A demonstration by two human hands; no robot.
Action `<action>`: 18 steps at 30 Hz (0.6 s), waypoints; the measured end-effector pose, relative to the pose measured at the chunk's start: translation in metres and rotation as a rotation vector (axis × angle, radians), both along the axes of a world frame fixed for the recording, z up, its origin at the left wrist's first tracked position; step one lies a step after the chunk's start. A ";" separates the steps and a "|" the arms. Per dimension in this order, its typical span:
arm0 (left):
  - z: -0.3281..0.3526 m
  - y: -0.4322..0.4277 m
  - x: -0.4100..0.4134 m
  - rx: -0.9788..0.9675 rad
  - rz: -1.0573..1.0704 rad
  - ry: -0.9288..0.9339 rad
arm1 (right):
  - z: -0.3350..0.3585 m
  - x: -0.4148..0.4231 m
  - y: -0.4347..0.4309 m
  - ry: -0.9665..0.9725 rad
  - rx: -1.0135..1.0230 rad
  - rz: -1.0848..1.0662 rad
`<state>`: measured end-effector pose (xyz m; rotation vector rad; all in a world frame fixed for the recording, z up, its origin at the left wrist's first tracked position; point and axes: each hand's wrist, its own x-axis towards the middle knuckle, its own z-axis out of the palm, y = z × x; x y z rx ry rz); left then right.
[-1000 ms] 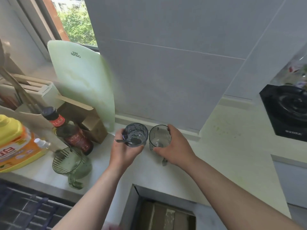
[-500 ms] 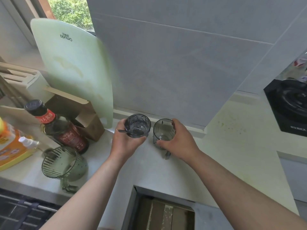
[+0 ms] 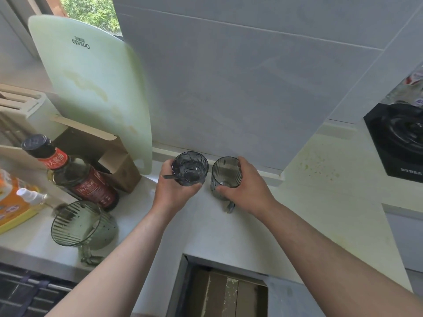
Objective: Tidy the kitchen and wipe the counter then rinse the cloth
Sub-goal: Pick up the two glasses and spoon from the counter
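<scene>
At the back of the counter, the left hand grips a dark tumbler (spoon handle poking out at nine o'clock), and at its three o'clock the right hand wraps a ribbed mug.

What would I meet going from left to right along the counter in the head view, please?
Orange detergent bottle → dark sauce bottle → textured glass in the left hand → ribbed mug in the right hand → black hob.
</scene>
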<state>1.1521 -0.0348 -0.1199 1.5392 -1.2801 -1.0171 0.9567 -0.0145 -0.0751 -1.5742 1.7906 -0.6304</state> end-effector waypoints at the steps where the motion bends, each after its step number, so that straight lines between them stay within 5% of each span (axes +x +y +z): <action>1: -0.001 0.000 0.000 0.007 -0.002 0.011 | 0.001 0.001 0.000 -0.004 0.005 0.007; 6: 0.004 0.010 0.002 0.083 -0.060 0.077 | 0.010 -0.001 0.011 -0.036 -0.032 -0.003; 14: 0.021 0.093 0.025 0.244 -0.055 -0.268 | 0.052 -0.025 0.091 -0.116 -0.009 -0.111; 18: 0.048 0.150 0.001 0.222 -0.171 -0.228 | 0.069 -0.053 0.145 -0.159 -0.005 -0.172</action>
